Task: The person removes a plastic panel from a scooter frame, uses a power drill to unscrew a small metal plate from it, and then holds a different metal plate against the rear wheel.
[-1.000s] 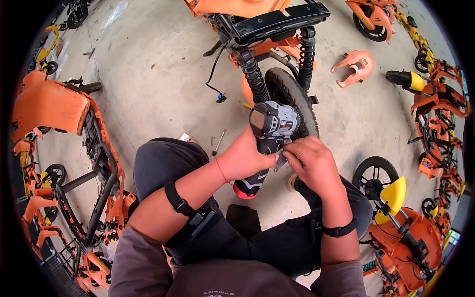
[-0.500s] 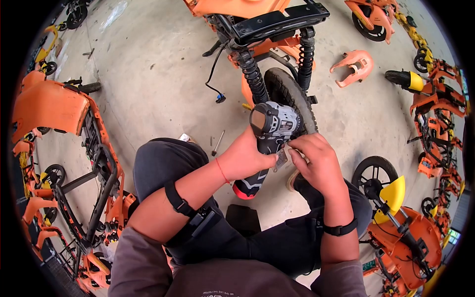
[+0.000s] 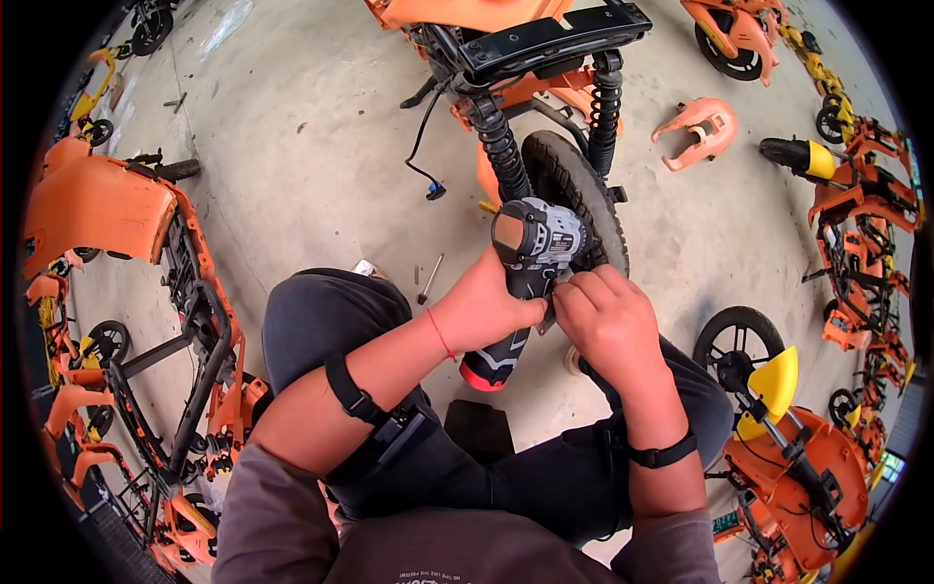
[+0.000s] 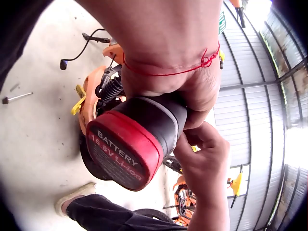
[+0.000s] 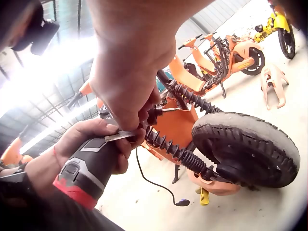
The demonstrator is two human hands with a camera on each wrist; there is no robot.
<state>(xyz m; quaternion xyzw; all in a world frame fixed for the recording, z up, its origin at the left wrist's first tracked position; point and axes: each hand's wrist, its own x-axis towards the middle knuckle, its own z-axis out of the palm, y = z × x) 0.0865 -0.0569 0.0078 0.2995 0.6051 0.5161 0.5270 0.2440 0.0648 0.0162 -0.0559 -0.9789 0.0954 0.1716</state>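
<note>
A grey and black cordless drill (image 3: 540, 234) with a red battery base (image 4: 126, 150) is gripped by my left hand (image 3: 491, 302), whose fingers wrap the handle. At the handle's right side, my right hand (image 3: 608, 316) has curled fingers pinching a small metal plate (image 5: 120, 136); its fingertips are partly hidden. In the right wrist view the plate lies between the left thumb and right fingers, and a thin bit (image 5: 169, 109) points out from the drill. Just beyond the drill stands an orange scooter's rear wheel (image 5: 250, 149), below two black coil springs (image 3: 501, 151).
An orange body panel (image 3: 702, 133) lies on the floor at the upper right. A screwdriver-like tool (image 3: 431, 277) rests left of the drill, and a cable (image 3: 413, 161) hangs from the scooter. Orange scooter frames (image 3: 97, 214) line the left; a detached wheel assembly (image 3: 739, 341) sits at right.
The right hand drew slightly away from the drill, then came back against its handle with fingers more curled. The left hand keeps its grip, and the drill has barely moved.
</note>
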